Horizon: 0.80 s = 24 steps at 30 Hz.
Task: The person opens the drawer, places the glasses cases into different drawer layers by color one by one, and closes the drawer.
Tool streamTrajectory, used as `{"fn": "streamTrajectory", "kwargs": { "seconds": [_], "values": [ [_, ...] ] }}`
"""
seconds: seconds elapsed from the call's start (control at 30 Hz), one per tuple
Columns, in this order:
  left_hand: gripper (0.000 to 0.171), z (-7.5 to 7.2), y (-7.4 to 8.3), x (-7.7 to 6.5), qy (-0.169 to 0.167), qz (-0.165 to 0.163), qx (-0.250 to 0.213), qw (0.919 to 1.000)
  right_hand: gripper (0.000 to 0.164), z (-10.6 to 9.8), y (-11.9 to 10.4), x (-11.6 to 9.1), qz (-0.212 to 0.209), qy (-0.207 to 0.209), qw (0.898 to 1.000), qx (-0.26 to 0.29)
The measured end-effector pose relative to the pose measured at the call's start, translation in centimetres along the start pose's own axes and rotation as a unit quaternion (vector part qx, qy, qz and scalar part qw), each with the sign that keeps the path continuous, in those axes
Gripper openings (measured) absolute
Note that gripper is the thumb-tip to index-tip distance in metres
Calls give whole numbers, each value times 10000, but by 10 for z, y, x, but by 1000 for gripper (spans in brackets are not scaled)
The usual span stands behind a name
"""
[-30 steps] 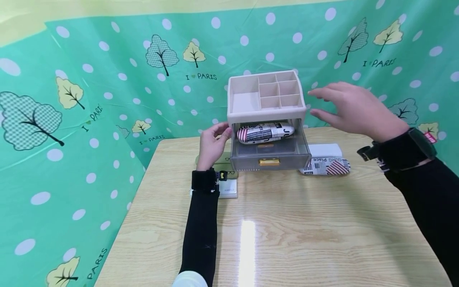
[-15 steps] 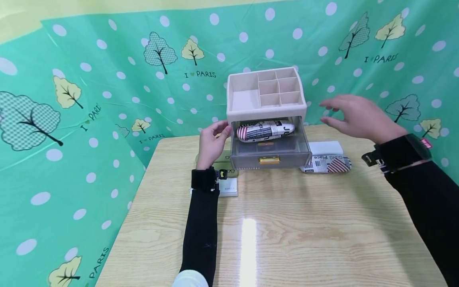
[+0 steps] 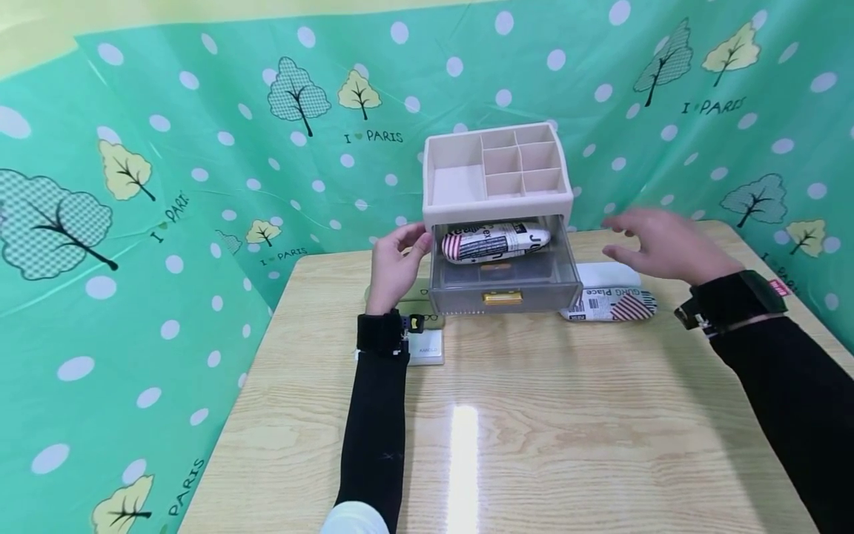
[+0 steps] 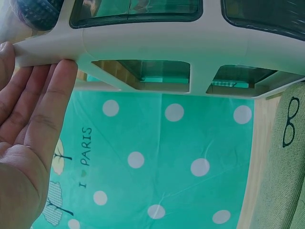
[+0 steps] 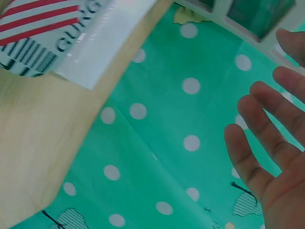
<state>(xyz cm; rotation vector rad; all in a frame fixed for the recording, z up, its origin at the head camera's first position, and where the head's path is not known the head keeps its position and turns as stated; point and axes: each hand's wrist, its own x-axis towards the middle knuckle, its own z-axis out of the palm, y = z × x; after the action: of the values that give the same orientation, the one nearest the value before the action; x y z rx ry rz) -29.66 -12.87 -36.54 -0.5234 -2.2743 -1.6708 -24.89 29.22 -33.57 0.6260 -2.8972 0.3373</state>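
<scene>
A white desk organizer (image 3: 497,210) with divided compartments on top stands at the back of the table. Its grey see-through drawer (image 3: 534,295) with a gold handle is pulled out. Inside the unit lies a newspaper-print glasses case (image 3: 495,242). My left hand (image 3: 394,271) holds the organizer's left side. In the left wrist view, the left hand (image 4: 33,109) has its thumb and fingers at the white frame's edge. Right of the organizer, apart from it, my right hand (image 3: 670,245) hovers, slightly blurred. Spread, relaxed fingers of that empty right hand (image 5: 274,138) show in the right wrist view.
Another newspaper-print case (image 3: 610,304) lies right of the organizer, before a white box (image 3: 608,275). On the left, partly behind my hand, are a green glasses case (image 3: 425,315) and a white box (image 3: 427,348). A patterned green cloth (image 3: 333,193) hangs behind the wooden table (image 3: 534,415).
My right hand has moved down and to the right, away from the organizer's upper right side. The left hand and the drawer stay where they were.
</scene>
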Motion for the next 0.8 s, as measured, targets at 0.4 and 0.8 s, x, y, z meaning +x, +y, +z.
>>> {"fn": "streamTrajectory", "kwargs": {
  "seconds": [0.4,0.8],
  "values": [
    [35,3,1,1,58,-187,60,9998,43,40,10,-4,108,-460,9987,204],
    [35,2,-2,1,20,-61,-81,9999,39,72,10,-10,3,-636,9970,441]
  ]
}}
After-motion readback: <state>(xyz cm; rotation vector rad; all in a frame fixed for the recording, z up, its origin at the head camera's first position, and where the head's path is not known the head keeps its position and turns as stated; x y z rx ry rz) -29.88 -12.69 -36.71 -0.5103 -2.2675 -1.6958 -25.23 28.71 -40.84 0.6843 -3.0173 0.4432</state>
